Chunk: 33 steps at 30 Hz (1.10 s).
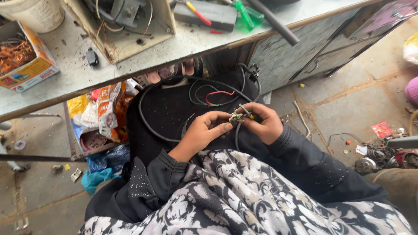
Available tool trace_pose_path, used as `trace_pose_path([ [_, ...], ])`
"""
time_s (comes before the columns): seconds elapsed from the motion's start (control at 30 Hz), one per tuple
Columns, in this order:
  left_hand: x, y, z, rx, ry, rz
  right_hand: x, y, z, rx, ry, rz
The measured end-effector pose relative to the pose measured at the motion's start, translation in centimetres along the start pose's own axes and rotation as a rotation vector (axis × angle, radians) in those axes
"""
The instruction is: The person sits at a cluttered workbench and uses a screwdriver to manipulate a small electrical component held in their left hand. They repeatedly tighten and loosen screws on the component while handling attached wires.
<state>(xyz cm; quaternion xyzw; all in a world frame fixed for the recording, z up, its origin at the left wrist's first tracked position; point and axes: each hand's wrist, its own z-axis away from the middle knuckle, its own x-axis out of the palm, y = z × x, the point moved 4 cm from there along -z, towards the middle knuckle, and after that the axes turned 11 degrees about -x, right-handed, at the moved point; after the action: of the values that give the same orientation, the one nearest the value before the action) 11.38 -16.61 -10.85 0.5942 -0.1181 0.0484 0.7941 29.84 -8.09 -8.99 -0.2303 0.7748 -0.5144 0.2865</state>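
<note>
Daylight is falling on a stone-slab floor (348, 104) littered with scraps. A grey metal workbench (69, 82) is running across the top, holding a cardboard box (26, 65), a white bucket (37, 13) and an open casing (126, 26). Bags (109, 113) are sitting underneath.

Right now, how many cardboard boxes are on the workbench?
1: the open orange-and-blue cardboard box holding tangled copper wire, at the left end of the grey workbench. Others may lie out of frame.

Too small to make out between the fingertips of left hand (201, 132) and right hand (264, 124): small metal part (235, 116); white bucket (37, 13) cut off by top edge.
</note>
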Motion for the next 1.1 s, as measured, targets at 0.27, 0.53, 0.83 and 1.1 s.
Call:
trace_pose_path([
  [0.27,0.4,-0.1,-0.2,0.064,0.071,0.032,-0.2,-2.6,0.4,-0.104,0.002,0.038],
  [0.53,0.5,-0.7,0.0,0.059,0.001,0.236,0.7,-7.1,0.0,-0.274,-0.089,0.246],
  [0.83,2.0,-0.3,0.1,-0.007,-0.051,0.199,0.7,-8.8,1.0,-0.377,-0.138,0.405],
  [1.1,2.9,1.1,1.1,-0.036,-0.182,0.326,-0.1,-8.5,1.1,-0.421,-0.053,0.606],
])
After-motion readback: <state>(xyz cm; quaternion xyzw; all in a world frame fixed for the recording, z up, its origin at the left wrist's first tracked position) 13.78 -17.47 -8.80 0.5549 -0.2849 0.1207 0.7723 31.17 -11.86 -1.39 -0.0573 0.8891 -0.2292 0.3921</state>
